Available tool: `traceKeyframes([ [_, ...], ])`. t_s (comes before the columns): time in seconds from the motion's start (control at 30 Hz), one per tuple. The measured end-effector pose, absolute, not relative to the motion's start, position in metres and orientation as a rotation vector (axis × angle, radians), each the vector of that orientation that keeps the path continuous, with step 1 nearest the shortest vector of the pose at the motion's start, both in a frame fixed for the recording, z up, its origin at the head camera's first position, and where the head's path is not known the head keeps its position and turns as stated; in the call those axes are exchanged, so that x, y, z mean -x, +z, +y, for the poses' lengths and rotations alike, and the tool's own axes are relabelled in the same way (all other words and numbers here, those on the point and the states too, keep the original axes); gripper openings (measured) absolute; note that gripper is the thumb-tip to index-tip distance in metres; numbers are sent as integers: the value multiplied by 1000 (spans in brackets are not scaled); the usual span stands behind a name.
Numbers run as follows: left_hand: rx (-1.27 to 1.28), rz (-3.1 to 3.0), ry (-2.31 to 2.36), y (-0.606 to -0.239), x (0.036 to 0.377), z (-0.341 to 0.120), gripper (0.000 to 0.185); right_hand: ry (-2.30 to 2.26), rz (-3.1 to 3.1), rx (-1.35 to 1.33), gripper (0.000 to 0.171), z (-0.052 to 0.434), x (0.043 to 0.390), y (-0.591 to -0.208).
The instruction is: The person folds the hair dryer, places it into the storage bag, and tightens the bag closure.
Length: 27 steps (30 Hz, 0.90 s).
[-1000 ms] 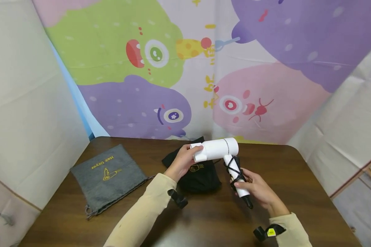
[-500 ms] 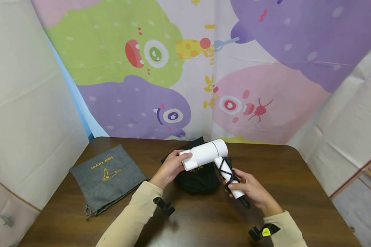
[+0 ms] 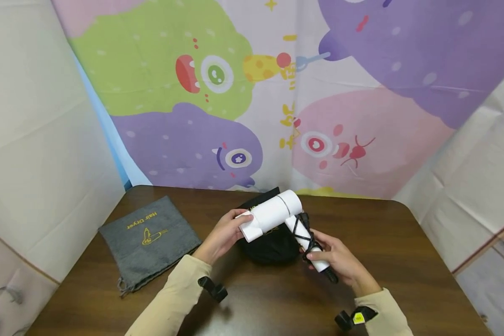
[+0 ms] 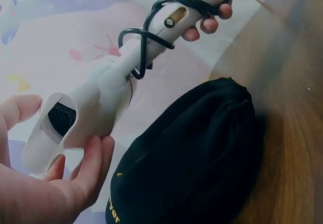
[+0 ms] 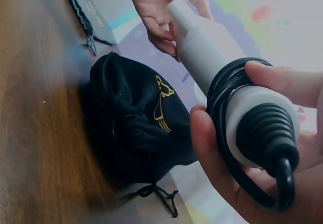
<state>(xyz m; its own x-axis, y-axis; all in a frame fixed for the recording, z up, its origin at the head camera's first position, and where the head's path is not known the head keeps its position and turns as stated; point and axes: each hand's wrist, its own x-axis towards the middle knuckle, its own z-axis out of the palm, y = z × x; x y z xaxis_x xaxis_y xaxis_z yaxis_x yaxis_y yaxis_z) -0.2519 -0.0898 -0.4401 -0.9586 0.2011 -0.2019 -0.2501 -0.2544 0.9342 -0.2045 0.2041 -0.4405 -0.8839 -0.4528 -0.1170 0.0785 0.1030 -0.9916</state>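
A white hair dryer [image 3: 273, 213] with a black cord [image 3: 304, 235] wound round its handle is held just above a black drawstring pouch [image 3: 269, 245]. My left hand [image 3: 235, 225] holds the nozzle end between thumb and fingers [image 4: 93, 161]; the nozzle mouth [image 4: 60, 119] faces the left wrist camera. My right hand [image 3: 321, 255] grips the lower handle [image 5: 255, 115] over the cord coils. The dryer slopes down to the left. The pouch [image 5: 133, 125] bears a gold dryer print and lies crumpled on the table beneath.
A flat grey pouch [image 3: 151, 238] printed "Hair Dryer" lies at the table's left. The dark wooden table [image 3: 403, 261] stands against a cartoon-monster backdrop [image 3: 319, 93], with pale panels on both sides. A strap clip sits on each wrist.
Both hands have carried the dryer left and lower, closer over the black pouch, and its nozzle now tilts further down to the left.
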Motion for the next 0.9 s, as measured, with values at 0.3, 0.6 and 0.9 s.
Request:
traceKeyframes([
  [0.3,18,1737,2227,-446,246,-100,44,-1815,2007,370,77,199,203,-440],
  [0.6,-8,1818,2149,-453,246,-102,46,-1803,2033,374,75,196,202,-441],
  [0.9,-21,1853,2080,-450,243,-108,45,-1759,2061,385,74,195,204,-441],
])
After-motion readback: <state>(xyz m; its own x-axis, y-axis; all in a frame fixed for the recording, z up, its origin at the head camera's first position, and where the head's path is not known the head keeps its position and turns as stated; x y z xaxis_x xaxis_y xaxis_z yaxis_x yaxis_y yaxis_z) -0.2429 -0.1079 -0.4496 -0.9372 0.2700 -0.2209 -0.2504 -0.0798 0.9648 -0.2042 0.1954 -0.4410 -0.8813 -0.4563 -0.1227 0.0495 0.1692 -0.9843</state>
